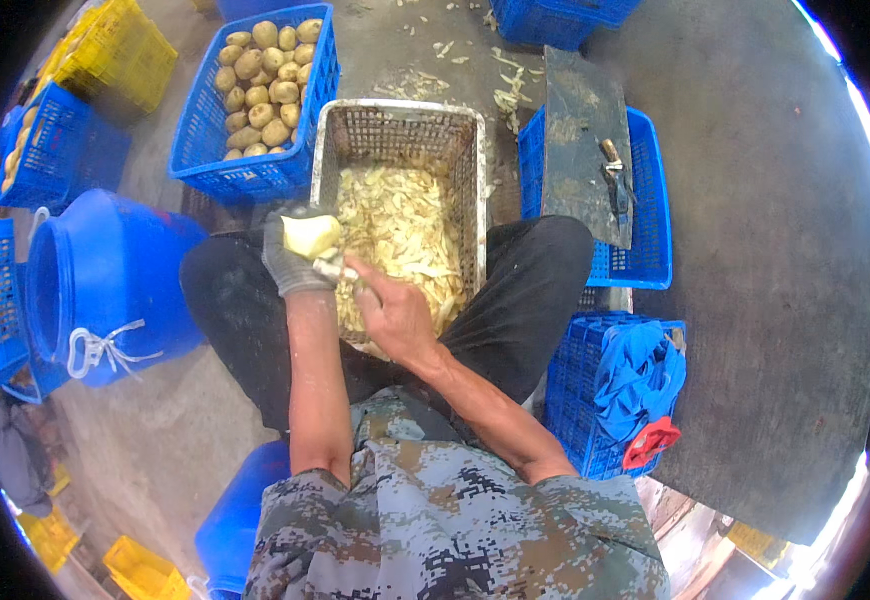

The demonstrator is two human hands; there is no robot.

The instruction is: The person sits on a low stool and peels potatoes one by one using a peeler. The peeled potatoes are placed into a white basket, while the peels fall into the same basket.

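My left hand (288,259), in a grey glove, holds a peeled pale-yellow potato (312,235) over the left side of a white plastic crate (481,187). In my bare right hand (399,315) is a peeler (333,268), blurred, its light-coloured end close to the potato's lower side. I cannot tell whether its blade touches the potato. The crate stands between my knees, dirty at the rim, with a heap of potato peelings (397,225) in it. Beyond my left knee, unpeeled potatoes (261,94) fill much of a blue crate (236,180).
On the right, a dark board (581,127) lies across a blue crate (652,255), with a dark-handled tool (615,184) on it. Blue cloth (637,375) drapes another crate (573,390). A blue plastic barrel (127,285) lies at the left. Peelings (510,94) litter the floor ahead.
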